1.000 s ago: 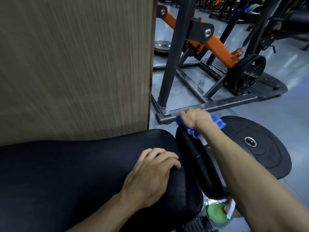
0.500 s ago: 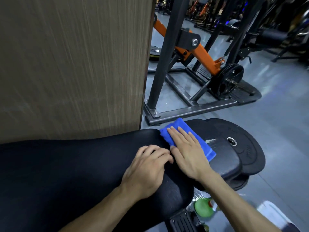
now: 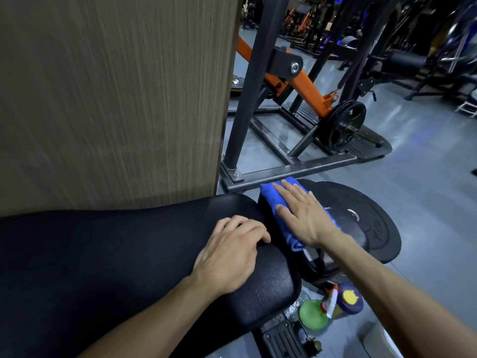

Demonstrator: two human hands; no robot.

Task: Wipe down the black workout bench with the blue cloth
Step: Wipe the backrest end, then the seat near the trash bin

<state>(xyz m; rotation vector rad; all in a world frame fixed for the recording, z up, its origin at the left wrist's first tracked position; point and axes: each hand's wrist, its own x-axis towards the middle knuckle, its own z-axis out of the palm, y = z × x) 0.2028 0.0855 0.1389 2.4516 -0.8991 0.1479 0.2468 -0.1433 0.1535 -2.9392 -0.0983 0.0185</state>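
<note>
We see the black padded workout bench [image 3: 116,254] filling the lower left of the frame, its long axis running from the left edge toward the centre right, where its rounded, textured end points to the lower right. A second black pad [image 3: 265,208] of the same bench sits just past that end, near the centre of the frame.

The folded blue microfibre cloth [image 3: 273,200] lies on this second pad, its long axis running from upper left to lower right, with its far corner pointing toward the grey steel frame above it. Our right hand [image 3: 304,215] lies flat on the cloth, fingers straight and slightly spread, pressing it down; the fingertips point to the upper left.

Our left hand [image 3: 232,251] rests on the end of the main pad, just left of the cloth, its fingers bent over the pad's far edge and holding nothing else.

A wood-grain panel [image 3: 116,99] fills the upper left. A black rubber weight plate [image 3: 366,223] lies on the grey floor at centre right, partly under the right hand. An orange and black gym machine [image 3: 304,91] stands in the upper centre. Bottles with green and yellow tops [image 3: 330,308] stand at the lower centre right, below the bench.
</note>
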